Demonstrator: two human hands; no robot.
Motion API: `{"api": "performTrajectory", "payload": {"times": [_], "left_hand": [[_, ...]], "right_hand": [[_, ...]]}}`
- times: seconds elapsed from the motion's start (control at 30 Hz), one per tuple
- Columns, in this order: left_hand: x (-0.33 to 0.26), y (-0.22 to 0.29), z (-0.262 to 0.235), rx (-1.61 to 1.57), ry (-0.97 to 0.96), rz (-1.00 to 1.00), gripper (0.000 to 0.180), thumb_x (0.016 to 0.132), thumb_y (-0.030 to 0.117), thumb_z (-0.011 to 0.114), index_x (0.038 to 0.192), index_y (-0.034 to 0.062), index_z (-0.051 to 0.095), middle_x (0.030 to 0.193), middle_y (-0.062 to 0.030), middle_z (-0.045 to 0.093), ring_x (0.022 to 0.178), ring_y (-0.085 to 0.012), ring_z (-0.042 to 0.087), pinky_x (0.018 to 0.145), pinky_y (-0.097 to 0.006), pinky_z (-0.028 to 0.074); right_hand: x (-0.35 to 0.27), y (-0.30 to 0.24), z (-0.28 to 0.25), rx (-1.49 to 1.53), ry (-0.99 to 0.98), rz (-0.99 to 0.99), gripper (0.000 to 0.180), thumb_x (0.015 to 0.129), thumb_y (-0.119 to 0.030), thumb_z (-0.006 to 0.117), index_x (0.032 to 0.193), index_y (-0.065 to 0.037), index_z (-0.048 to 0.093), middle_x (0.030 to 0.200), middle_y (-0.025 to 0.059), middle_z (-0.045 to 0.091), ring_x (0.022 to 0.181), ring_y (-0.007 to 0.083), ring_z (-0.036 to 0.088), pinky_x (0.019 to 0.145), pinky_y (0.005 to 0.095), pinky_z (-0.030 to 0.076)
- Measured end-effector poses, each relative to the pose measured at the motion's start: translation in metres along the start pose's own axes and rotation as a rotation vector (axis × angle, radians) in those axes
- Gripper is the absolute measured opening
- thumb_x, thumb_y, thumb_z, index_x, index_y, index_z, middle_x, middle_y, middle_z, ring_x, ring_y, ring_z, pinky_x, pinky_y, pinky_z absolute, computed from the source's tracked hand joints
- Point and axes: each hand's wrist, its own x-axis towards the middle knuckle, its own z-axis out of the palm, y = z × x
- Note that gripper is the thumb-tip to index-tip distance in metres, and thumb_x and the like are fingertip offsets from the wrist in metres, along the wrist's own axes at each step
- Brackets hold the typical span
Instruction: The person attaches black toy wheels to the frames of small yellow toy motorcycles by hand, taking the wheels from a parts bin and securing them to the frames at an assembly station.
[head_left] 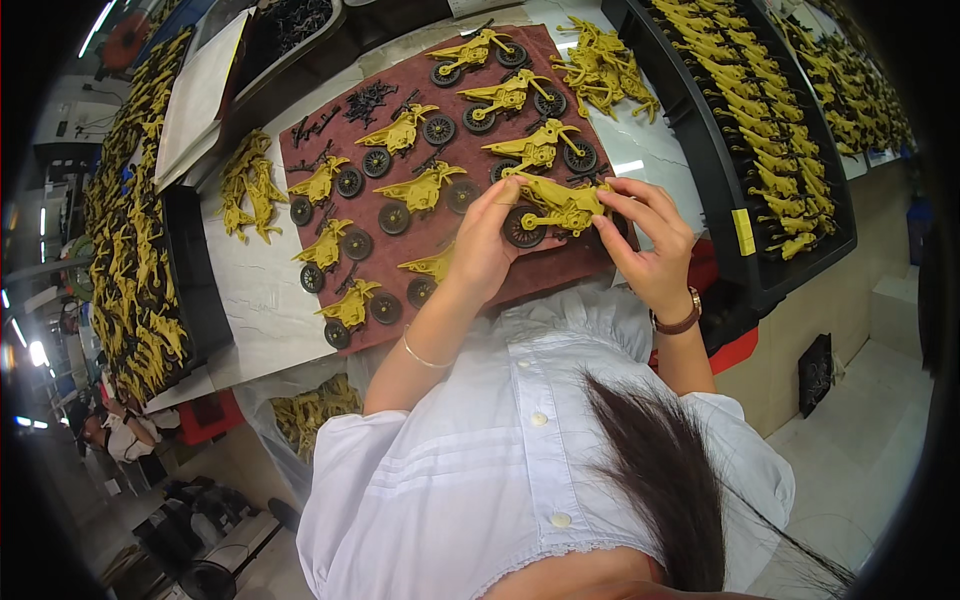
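Note:
Between my two hands is a yellow toy motorcycle (562, 205) with black wheels, at the near right of a dark red mat (290, 265). The fingers of my left hand (488, 235) pinch its left end. My right hand (652, 240), with a brown-strapped watch at the wrist, grips its right end with thumb and fingers. Just beyond stands another toy motorcycle (535, 148) of the same kind. More of them lie in rows to the left, including one (420, 187) in the middle of the mat. My left forearm partly covers a nearer one (430, 265).
Small black parts (370, 100) lie on the mat's far left. Loose yellow parts sit in one pile (252, 185) left of the mat and another (603, 68) at the far right. A black tray (745, 215) of yellow toys flanks my right; a black bin (285, 40) stands behind.

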Motion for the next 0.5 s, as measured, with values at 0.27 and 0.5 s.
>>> {"api": "performTrajectory", "payload": {"times": [0.27,0.5], "left_hand": [[-0.0076,0.0063,0.0015,-0.001,-0.049,0.022,0.039,0.102,0.03,0.03,0.121,0.0018,0.051,0.116,-0.0132,0.06,0.103,-0.0228,0.062,0.085,-0.042,0.054],[-0.0102,0.0072,0.0003,-0.003,-0.012,0.029,0.043,0.102,0.035,0.029,0.119,0.0024,0.053,0.115,-0.0137,0.06,0.103,-0.0217,0.062,0.083,-0.039,0.054]], "right_hand": [[0.0049,-0.0049,0.0002,0.004,-0.04,-0.04,0.026,0.071,-0.004,0.073,0.097,-0.005,0.07,0.102,0.0108,0.066,0.091,0.026,0.062,0.08,0.0332,0.049],[0.007,-0.0092,0.0027,-0.029,-0.045,-0.083,0.028,0.071,-0.003,0.074,0.098,-0.005,0.07,0.103,0.0099,0.065,0.091,0.0259,0.061,0.079,0.0337,0.049]]}}
